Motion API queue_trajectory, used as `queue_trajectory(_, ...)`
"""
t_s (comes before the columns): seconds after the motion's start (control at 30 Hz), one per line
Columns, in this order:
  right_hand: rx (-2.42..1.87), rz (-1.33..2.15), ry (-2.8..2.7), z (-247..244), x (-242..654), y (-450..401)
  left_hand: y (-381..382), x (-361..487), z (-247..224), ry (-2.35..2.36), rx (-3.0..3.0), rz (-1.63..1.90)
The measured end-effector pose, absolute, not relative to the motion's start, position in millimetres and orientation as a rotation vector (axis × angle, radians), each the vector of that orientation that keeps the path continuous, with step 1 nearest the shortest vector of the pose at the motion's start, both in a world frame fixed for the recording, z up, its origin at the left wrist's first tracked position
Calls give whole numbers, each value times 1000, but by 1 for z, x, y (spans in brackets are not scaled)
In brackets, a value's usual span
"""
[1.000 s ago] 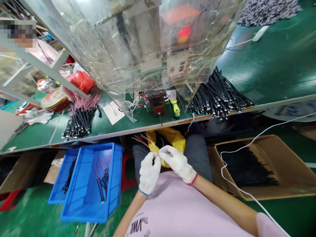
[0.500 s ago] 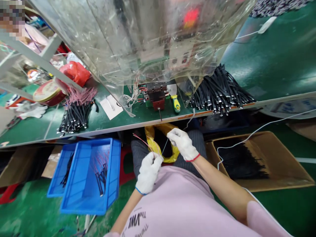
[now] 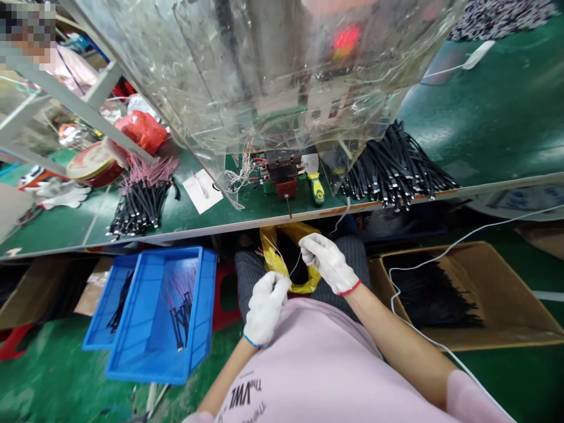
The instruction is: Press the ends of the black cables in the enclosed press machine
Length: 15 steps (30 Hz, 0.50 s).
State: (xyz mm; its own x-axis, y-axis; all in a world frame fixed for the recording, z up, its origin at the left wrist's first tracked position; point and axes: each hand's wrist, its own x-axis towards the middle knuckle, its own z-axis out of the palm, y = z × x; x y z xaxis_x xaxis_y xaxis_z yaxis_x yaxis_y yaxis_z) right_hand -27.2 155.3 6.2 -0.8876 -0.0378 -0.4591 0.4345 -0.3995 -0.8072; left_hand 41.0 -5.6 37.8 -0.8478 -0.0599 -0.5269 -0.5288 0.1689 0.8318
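Note:
My left hand (image 3: 266, 306), in a white glove with a blue cuff, pinches thin wires (image 3: 278, 251) that stick up from its fingertips. Up and to the right, my right hand (image 3: 328, 262), gloved in white with a red cuff, has its fingers closed on the end of a pale wire (image 3: 296, 263). That wire runs slackly between the two hands. Below and behind them a yellow bag (image 3: 309, 286) lies open between my legs, its inside dark. The fingertips partly hide the wire ends.
The green workbench (image 3: 242, 210) bears a plastic-draped machine with a red metal fixture (image 3: 286, 189), a yellow-handled scraper (image 3: 316, 189) and bundles of black cables (image 3: 392, 170). Blue bins (image 3: 150, 329) stand left. At right are a cardboard box (image 3: 506, 294) and a trailing white cord (image 3: 458, 235).
The pink wires above my left hand have swung from leaning left to more upright. The pale wire between my hands has gone from taut to slack. Both hands stay nearly in place.

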Motion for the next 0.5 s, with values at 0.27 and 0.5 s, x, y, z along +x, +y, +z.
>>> queue_trajectory(0.27, 559, -2371, 1490, 14, -27, 151, -9, 34, 38, 1826, -606, 1888)
queue_trajectory(0.5, 252, -2215, 1560, -1, -9, 135, -3, 31, 40, 1864, -676, 1945)
